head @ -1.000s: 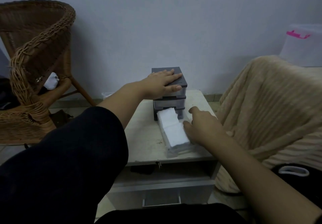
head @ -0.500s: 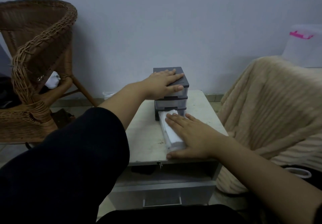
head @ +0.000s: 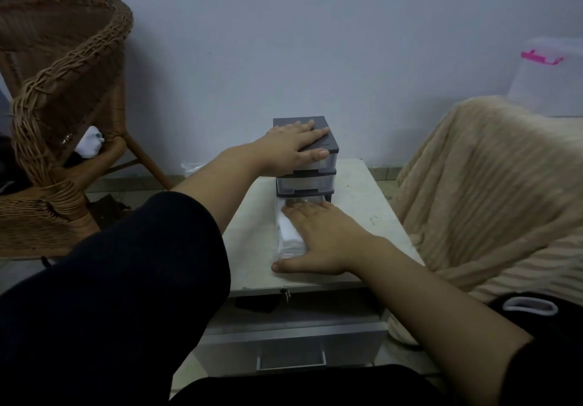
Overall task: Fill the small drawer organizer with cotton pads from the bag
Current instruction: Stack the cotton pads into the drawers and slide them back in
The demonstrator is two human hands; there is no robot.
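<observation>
Organizer: a small grey drawer organizer with three clear drawers is seen at the centre of the frame, standing at the far end of a pale table.
Bottom drawer: the lowest drawer is pulled out toward the lower edge of the frame and rests on the tabletop.
Cotton pads: a white stack of cotton pads is seen lying in the pulled-out drawer, filling it along its length.
Left hand: the left hand is laid flat on the grey top of the organizer. The fingers are straight and spread, the thumb is laid across the front of the top drawer, and nothing is gripped.
Right hand: the right hand is pressed flat on the cotton pads, fingers straight and pointing at the organizer. The thumb is stretched out toward the left across the near end of the drawer, and nothing is pinched.
Sleeve: the left arm is covered by a dark sleeve in the lower left of the frame.
Table front: a grey drawer with a handle is seen below the tabletop.
Left side: a wicker chair is seen in the upper left, with something white on its seat.
Right side: a beige ribbed blanket is draped at the right, and a pale box with a pink latch is seen above it.
</observation>
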